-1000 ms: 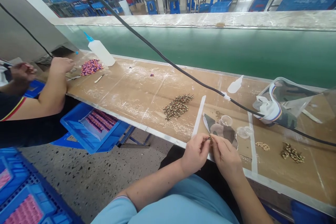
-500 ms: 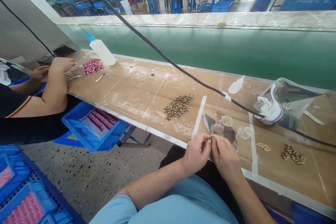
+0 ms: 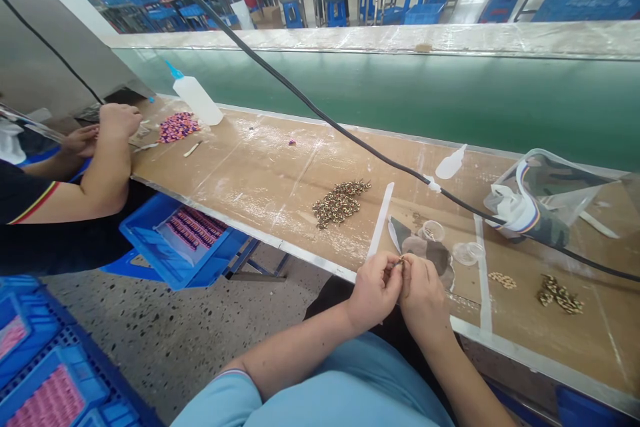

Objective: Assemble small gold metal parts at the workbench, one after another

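Observation:
At the table's front edge my left hand and my right hand meet, fingertips pinched together. Between them is a small dark-and-gold piece, mostly covered by the fingers; it resembles the pieces in the heaps nearby. Just beyond the hands lies a brown-and-grey patterned cloth, with a small clear cup at its far side. A second clear dish stands to the right. Small tan pieces and a dark-and-gold heap lie farther right. A larger heap of dark-and-gold pieces is on the left.
A black cable crosses above the brown tabletop. A clear visor-like item lies at right, a white bottle at left. A co-worker's hand is near pink-and-purple pieces. Blue trays stand below.
My right hand has turned slightly, its fingers curling more around the small piece. My left hand stays nearly in place. At left, the co-worker's hands have shifted slightly.

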Demonstrator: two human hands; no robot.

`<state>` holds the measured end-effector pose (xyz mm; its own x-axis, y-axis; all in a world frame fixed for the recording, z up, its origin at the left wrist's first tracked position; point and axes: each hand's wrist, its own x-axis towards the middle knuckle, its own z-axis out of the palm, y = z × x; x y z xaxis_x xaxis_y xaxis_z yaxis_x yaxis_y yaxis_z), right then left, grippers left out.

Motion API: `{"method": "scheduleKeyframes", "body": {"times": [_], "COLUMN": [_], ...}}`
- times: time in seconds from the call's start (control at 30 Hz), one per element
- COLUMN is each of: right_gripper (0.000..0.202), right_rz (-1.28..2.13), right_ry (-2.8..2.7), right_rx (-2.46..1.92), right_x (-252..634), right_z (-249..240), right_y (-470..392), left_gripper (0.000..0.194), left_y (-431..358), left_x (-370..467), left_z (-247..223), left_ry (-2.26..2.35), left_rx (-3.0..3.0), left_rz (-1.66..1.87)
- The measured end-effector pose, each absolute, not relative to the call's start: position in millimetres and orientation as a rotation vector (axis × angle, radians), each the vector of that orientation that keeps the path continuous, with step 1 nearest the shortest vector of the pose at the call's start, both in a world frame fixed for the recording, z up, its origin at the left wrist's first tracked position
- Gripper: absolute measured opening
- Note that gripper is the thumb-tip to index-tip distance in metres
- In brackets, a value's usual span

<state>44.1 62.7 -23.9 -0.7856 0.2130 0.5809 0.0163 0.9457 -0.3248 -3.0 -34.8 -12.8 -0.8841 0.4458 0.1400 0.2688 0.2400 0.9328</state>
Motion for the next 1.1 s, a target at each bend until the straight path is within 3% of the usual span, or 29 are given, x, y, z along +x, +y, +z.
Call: {"method": "scheduleKeyframes", "body": {"times": [0.3, 0.7, 1.1], "right_gripper": [0.027, 0.026, 0.021], "right_rz": [0.523, 0.693, 0.777], "right_ry": [-2.429, -2.393, -2.355], "right_rx": [-0.277, -0.259, -0.218], "right_x": [38, 38, 42], "right_z": [-22, -20, -15], "right_y": [66, 76, 76], "left_gripper": [0.008, 0.031, 0.032], "left_y": [-36, -38, -38], "left_x": [-2, -13, -17], "left_z": [-14, -9, -10], "left_ry": [2.343, 1.638, 1.543], "left_rx": [0.678, 0.339, 0.319], "left_rz": [1.756, 1.937, 1.968]}}
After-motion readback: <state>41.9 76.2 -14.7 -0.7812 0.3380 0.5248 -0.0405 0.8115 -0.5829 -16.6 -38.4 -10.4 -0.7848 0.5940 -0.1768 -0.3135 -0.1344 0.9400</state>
